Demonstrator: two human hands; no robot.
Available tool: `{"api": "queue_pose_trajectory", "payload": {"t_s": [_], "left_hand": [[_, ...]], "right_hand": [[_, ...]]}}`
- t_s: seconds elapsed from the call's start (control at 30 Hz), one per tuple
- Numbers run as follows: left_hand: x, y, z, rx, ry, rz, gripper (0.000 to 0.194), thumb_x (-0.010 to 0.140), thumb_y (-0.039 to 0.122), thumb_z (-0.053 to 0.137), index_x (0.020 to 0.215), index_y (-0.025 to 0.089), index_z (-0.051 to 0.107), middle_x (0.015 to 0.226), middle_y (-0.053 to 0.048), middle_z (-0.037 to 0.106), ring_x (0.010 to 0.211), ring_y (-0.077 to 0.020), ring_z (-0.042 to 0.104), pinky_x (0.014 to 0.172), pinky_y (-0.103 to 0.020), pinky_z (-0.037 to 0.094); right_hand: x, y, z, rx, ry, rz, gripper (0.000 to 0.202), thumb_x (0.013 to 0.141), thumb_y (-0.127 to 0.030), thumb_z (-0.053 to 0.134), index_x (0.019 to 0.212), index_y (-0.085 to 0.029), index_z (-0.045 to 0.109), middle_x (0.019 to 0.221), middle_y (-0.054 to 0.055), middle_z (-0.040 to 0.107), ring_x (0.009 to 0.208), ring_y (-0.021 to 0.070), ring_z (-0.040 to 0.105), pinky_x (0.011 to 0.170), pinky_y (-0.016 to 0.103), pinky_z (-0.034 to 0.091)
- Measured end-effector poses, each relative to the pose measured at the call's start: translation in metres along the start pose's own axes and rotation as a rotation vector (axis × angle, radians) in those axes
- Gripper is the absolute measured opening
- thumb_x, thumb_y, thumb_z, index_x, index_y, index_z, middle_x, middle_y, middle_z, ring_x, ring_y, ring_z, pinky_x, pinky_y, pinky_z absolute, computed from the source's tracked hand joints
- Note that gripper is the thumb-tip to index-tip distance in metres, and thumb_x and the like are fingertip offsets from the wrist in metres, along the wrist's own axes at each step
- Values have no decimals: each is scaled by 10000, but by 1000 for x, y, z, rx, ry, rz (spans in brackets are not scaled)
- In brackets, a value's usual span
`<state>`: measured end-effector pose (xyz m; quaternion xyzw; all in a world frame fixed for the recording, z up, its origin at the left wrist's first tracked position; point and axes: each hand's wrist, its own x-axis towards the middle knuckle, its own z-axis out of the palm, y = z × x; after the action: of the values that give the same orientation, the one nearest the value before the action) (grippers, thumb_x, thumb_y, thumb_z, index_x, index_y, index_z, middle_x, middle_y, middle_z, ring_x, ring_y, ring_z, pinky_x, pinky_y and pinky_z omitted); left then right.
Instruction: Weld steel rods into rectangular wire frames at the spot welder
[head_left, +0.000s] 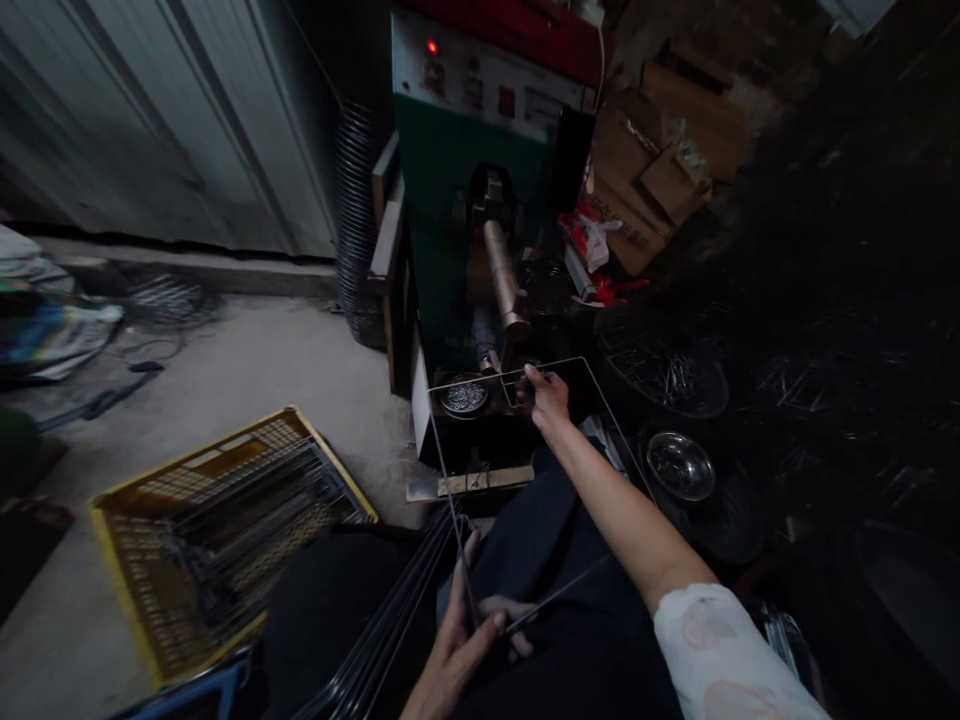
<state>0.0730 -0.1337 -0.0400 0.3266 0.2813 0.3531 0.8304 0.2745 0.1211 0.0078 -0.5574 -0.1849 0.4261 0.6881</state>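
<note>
- Left hand (456,640): fingers closed around the wire frame (443,462) at its near end.
- Right hand (547,398): fingertips pinching a small bent wire (512,403) against its far edge.
- Frame's long axis: near to far, toward the machine (442,220).
- Open floor (277,350) left; bowl (681,466) right.

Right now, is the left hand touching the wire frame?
Touching. The head view shows the left hand holding the wire frame near its lower end, the thin wire running between thumb and fingers.
</note>
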Motion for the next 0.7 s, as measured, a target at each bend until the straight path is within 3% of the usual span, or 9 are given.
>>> {"api": "queue_pose_trajectory", "payload": {"t_s": [0.23,0.43,0.7], "left_hand": [[5,1,5,-10,3,24,991,907,444,596,1494,339,-195,952,-88,722,710,-260,688,639,-353,493],[4,0,8,-29,6,11,981,922,412,597,1494,320,-194,1024,-139,723,747,-248,700,698,-361,513],[4,-6,20,-55,79,11,1018,892,464,628,1503,322,-174,987,-105,745,734,-236,705,697,-345,534]], "right_hand": [[4,-6,0,-4,-24,2,264,714,-246,790,748,-155,544,574,-55,629,432,78,581,431,170,492],[4,-8,0,-14,-42,-7,234,728,-233,763,775,-163,545,577,-61,622,435,83,575,443,183,495],[4,-6,-2,-23,-103,-26,252,729,-298,761,747,-179,539,560,-65,600,483,94,587,484,199,517]]}}
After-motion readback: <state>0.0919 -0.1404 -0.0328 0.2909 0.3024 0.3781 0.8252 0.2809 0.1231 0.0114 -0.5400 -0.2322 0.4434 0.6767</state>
